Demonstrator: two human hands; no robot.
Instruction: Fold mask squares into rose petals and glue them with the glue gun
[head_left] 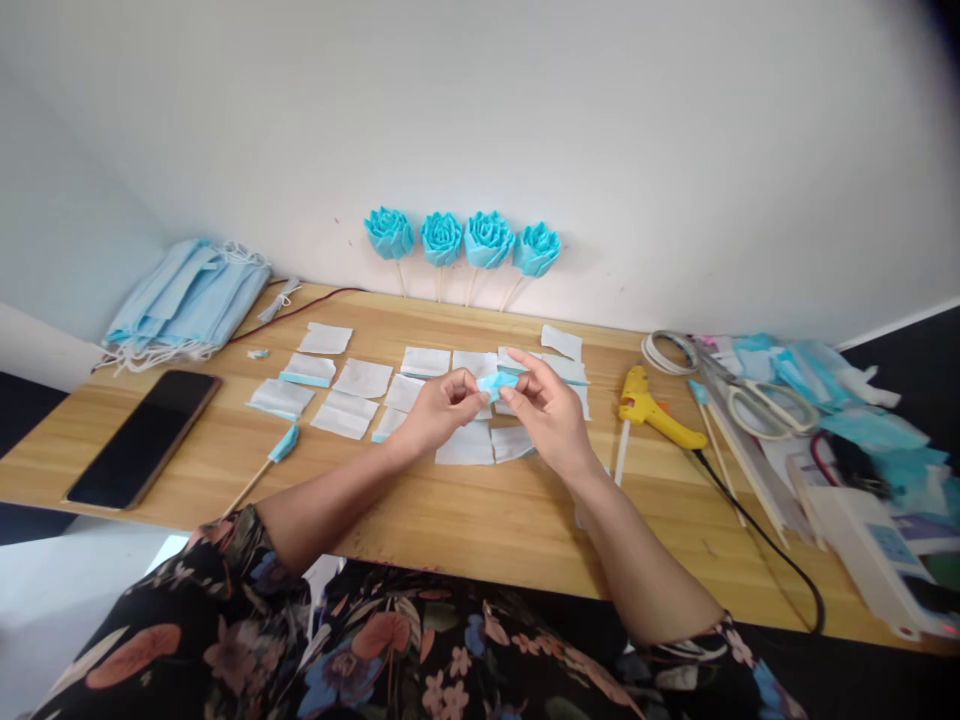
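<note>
Between both hands, above the wooden table (420,520), is a small folded piece of blue mask fabric (496,384). My left hand (448,405) pinches its left end between thumb and finger. At the right end, my right hand (551,410) grips it the same way, with the index finger stretched out. Rows of cut white fabric pieces (361,378), some showing a blue edge, lie under and around the hands. To the left of my left forearm lies a wooden stick with a blue wrapped tip (283,444).
Several blue fabric roses (489,240) on sticks lean against the wall. Left are a stack of face masks (187,295) and a phone (142,438). On the right lie a yellow glue gun (656,412), scissors (772,408), a white tape roll (669,352), fabric scraps (862,400) and a power strip (862,560).
</note>
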